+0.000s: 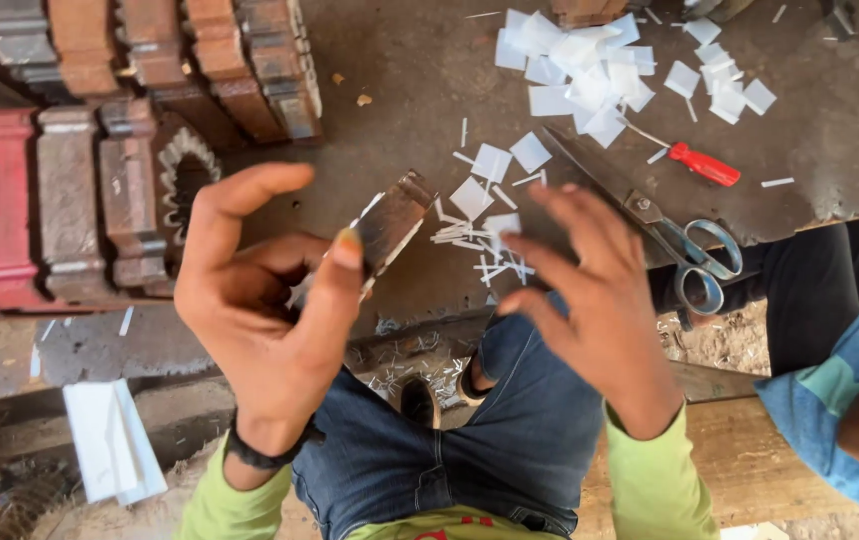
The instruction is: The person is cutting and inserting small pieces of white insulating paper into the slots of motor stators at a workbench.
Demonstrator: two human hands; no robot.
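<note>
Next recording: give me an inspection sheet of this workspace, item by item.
Surface: dark, worn bench, scratched.
Job's things: small metal-faced block in left hand; white strips beneath right hand.
Clutter: white squares, scissors, red-handled screwdriver.
Grippers: left hand pinches the block; right hand open, empty.
Cables: nothing seen.
Surroundings: carved wooden pieces at left; another person's leg at right.

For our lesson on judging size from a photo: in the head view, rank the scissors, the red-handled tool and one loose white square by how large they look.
1. Scissors
2. Red-handled tool
3. White square

All three lie on the same worktop, so nearness hardly skews this.
</note>
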